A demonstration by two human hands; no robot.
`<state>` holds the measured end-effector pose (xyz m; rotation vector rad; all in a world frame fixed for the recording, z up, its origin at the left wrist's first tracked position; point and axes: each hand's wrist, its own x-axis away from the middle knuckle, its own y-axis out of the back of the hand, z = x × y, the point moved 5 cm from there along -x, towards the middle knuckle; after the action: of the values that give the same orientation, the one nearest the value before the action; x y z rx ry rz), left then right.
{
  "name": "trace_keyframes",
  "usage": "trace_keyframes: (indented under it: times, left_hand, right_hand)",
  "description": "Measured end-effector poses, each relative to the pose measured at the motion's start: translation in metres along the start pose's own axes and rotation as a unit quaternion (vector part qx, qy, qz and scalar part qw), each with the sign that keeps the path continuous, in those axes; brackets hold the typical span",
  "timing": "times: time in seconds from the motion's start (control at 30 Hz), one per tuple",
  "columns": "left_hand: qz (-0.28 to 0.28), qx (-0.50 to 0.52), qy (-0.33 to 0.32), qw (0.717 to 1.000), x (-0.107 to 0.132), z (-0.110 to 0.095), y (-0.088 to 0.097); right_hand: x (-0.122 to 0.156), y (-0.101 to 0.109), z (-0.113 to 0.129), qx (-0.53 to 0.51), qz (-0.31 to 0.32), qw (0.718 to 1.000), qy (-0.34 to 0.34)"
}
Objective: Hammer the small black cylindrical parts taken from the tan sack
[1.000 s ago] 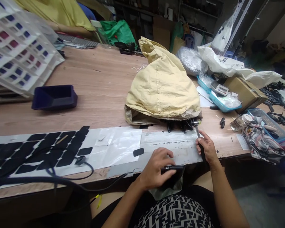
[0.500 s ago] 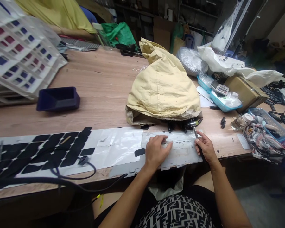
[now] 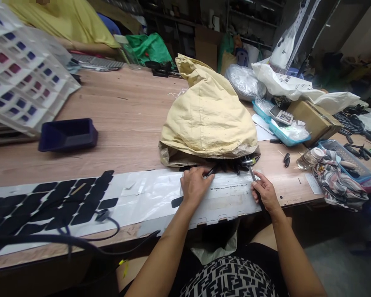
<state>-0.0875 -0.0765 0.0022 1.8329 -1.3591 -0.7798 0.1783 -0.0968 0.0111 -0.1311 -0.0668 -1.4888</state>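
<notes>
My left hand (image 3: 194,184) is closed round a small black stick-shaped part (image 3: 210,171) at the mouth of a big yellow sack (image 3: 207,113), where several more black parts (image 3: 235,166) spill out. My right hand (image 3: 265,193) grips the dark handle of a small hammer (image 3: 250,168), whose metal head lies by the sack's edge. Both hands rest over a scuffed grey metal plate (image 3: 231,197) at the table's near edge. A small black pad (image 3: 177,202) lies beside my left wrist.
A white sheet with several black pads (image 3: 58,202) and a black cable (image 3: 80,241) lie at the left. A dark blue tray (image 3: 67,134) and stacked clear trays (image 3: 21,74) stand further back. Baskets, a calculator (image 3: 281,117), a cardboard box (image 3: 312,119) and cloth (image 3: 336,181) crowd the right.
My left hand has gone from the table's near edge forward across the plate to the sack's mouth and closed on a black part. My right hand stays on the hammer.
</notes>
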Motion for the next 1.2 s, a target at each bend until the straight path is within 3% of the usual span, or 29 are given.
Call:
trace_keyframes:
  times: [0.17,0.33,0.57,0.8,1.2]
  left_hand:
    - [0.005,0.066,-0.03,0.997,0.02,0.017,0.004]
    - [0.046,0.086,-0.09,0.991,0.032,0.011,-0.005]
    - [0.059,0.085,-0.115,0.988,0.032,0.009,-0.006]
    - [0.064,0.091,-0.118,0.987,0.033,0.006,-0.003]
    - [0.064,0.095,-0.119,0.986,0.032,0.007,-0.004]
  right_hand:
    - [0.001,-0.001,0.002,0.002,0.005,1.0,-0.003]
    - [0.002,-0.002,0.002,0.011,0.004,1.0,0.004]
    - [0.01,-0.006,0.002,0.096,0.01,0.994,0.046]
    - [0.033,-0.035,0.021,0.28,0.088,0.931,0.216]
    - [0.039,-0.05,0.024,0.322,0.117,0.907,0.246]
